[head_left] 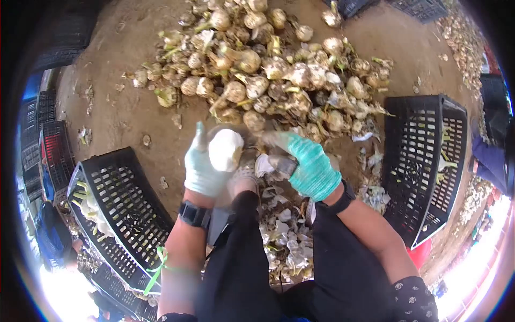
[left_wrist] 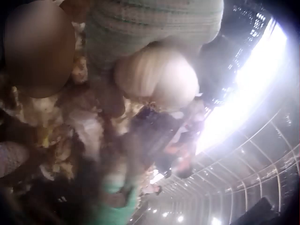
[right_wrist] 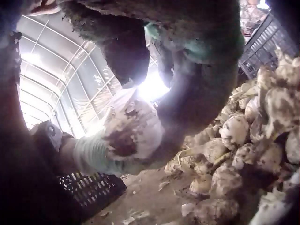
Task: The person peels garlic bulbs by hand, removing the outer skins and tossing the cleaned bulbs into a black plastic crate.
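My left hand (head_left: 203, 166), in a pale knit glove, holds a garlic bulb (head_left: 225, 150) with a smooth white skin on top. In the right wrist view the same bulb (right_wrist: 133, 126) shows brown, dirty patches and a loose flap of papery skin. My right hand (head_left: 314, 166), in a teal knit glove with dark-stained fingers, is just right of the bulb. Its thumb and forefinger point toward the bulb with a gap between them. A white piece of garlic skin (head_left: 264, 165) is at the thumb tip; I cannot tell whether it is pinched.
A heap of dirty garlic bulbs (head_left: 252, 70) lies on the ground ahead. Black slatted crates stand at left (head_left: 126, 209) and right (head_left: 413, 161), the left one holding garlic. Shed garlic skins (head_left: 287, 241) cover the ground between my legs. Another person (head_left: 51, 236) is at far left.
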A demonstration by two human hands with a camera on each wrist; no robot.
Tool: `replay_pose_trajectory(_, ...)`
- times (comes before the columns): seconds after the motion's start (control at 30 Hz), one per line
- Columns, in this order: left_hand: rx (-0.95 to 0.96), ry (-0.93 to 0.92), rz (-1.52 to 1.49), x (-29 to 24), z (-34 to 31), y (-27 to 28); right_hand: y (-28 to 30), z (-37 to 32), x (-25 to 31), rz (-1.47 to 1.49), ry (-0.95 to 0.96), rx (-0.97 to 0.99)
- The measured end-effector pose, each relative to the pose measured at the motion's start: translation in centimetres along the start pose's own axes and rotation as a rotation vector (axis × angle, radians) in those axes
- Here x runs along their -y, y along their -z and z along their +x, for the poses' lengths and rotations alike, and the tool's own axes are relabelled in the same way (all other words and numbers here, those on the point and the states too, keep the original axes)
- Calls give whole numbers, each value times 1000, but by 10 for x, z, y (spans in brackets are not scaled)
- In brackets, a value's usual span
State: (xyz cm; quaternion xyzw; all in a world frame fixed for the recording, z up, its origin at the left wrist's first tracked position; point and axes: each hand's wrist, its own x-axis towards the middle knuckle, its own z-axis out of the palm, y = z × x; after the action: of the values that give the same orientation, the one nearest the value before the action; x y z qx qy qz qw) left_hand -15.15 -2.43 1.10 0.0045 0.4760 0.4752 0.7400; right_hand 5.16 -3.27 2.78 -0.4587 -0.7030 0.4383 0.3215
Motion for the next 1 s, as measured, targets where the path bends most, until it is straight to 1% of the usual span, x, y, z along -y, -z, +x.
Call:
replay_pose_trajectory(0.07, 73, -106, -223, -29, -25, 1, 0, -5, -1, 59, -179, 38)
replay_pose_trajectory(0.1, 212, -249, -365, -42, -39, 7, 2, -7, 1, 87, -297, 48)
replay_pose_trajectory(0.13, 351, -387, -505, -55, -53, 15, 1, -10, -1, 91, -292, 47)
replay_pose_trajectory(0.2, 773, -510, -674, -78, -76, 25, -4, -17, -12, 98, -367, 75)
replay_pose_trajectory(0.27, 960, -566, -626, -86, -87, 40, -9, -16, -15, 69, -346, 83)
replay_pose_trajectory(0.3, 802, -658, -451, -82, -85, 50, -10, -12, -10, 96, -331, 83)
replay_pose_trajectory(0.33, 665, -636, -217, -78, -79, 52, -11, -9, -8, 121, -319, 84)
replay_pose_trajectory(0.37, 520, -518, -169, -72, -69, 52, -13, -8, -10, 113, -265, 59)
replay_pose_trajectory(0.4, 356, -461, -4, -68, -58, 41, -9, -7, -5, 109, -265, 59)
replay_pose_trajectory(0.43, 190, -400, 159, -63, -42, 25, -2, -4, 5, 191, -390, 60)
replay_pose_trajectory(0.47, 19, -366, 412, -61, -20, 8, 2, -2, 10, 274, -513, 58)
replay_pose_trajectory(0.5, -66, -413, 660, -58, -7, -18, 3, -2, 7, 264, -410, 58)
replay_pose_trajectory(0.53, -69, -392, 667, -56, 20, -22, 4, -3, 3, 260, -416, 55)
replay_pose_trajectory(0.57, -82, -460, 765, -55, 43, -34, 3, -7, -1, 223, -406, 46)
replay_pose_trajectory(0.6, -179, -645, 1114, -57, 78, -31, 1, -9, -5, 187, -393, 41)
replay_pose_trajectory(0.63, -328, -698, 1328, -60, 82, -57, -2, -10, -8, 237, -489, 42)
replay_pose_trajectory(0.67, -396, -780, 1457, -62, 104, -63, -3, -10, -11, 240, -487, 48)
replay_pose_trajectory(0.7, -388, -742, 1518, -64, 115, -75, -4, -10, -12, 290, -440, 37)
replay_pose_trajectory(0.73, -430, -712, 1588, -62, 131, -77, -3, -9, -14, 338, -393, 25)
replay_pose_trajectory(0.77, -395, -655, 1617, -62, 138, -81, 6, -2, -5, 92, -351, 86)
replay_pose_trajectory(0.8, -363, -601, 1645, -62, 143, -84, 11, 0, -5, 98, -344, 94)
replay_pose_trajectory(0.87, -306, -792, 1761, -57, 136, -82, 15, 5, -8, -85, -232, 25)
replay_pose_trajectory(0.93, -270, -789, 1818, -50, 97, -90, 23, 4, -18, -243, -171, -77)
replay_pose_trajectory(0.97, -215, -1053, 1793, -40, 82, -83, 20, 7, -15, 27, -214, -186)
replay_pose_trajectory(1.0, -112, -1006, 1710, -38, 59, -91, 20, 11, -11, 285, -268, -287)
